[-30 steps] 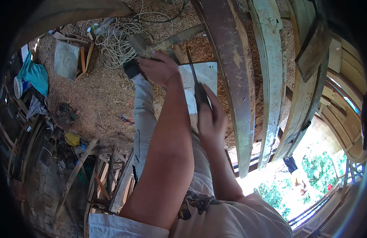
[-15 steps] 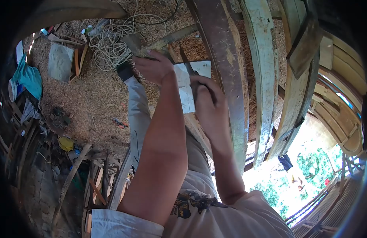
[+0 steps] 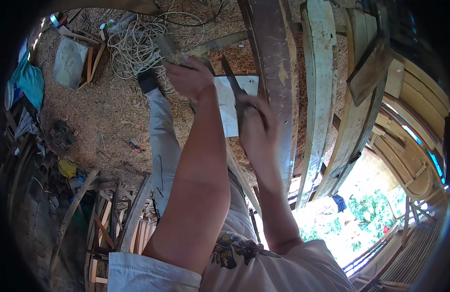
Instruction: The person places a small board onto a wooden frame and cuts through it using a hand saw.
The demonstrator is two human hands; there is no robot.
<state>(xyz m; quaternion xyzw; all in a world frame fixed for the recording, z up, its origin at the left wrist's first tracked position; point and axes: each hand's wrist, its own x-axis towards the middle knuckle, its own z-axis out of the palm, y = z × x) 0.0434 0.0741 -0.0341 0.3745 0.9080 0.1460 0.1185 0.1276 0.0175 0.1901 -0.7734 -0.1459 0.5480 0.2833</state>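
Observation:
My left hand (image 3: 190, 82) grips a piece of wood (image 3: 165, 46), its thumb and fingers against the near end. A longer wooden strip (image 3: 220, 43) runs right from there over the shavings. My right hand (image 3: 256, 119) is closed around the handle of what looks like a handsaw (image 3: 231, 74). Its dark, narrow blade slants up and left, tip near the wood, seen almost edge-on. Whether the blade touches the wood, I cannot tell. A white sheet (image 3: 228, 121) lies beneath the blade, partly covered by my right hand.
Long planks (image 3: 318, 63) stretch along the right side. Coiled pale cable (image 3: 135, 51) lies on the shavings-covered floor (image 3: 105, 117) beyond my foot (image 3: 147, 82). A grey board (image 3: 70, 63) and a teal bag (image 3: 28, 82) are at left. Scrap wood (image 3: 108, 228) is piled lower left.
The view has shifted slightly, so the planks at the top sit further right and the floor items further left. Both hands keep their holds; my right hand has moved only a little.

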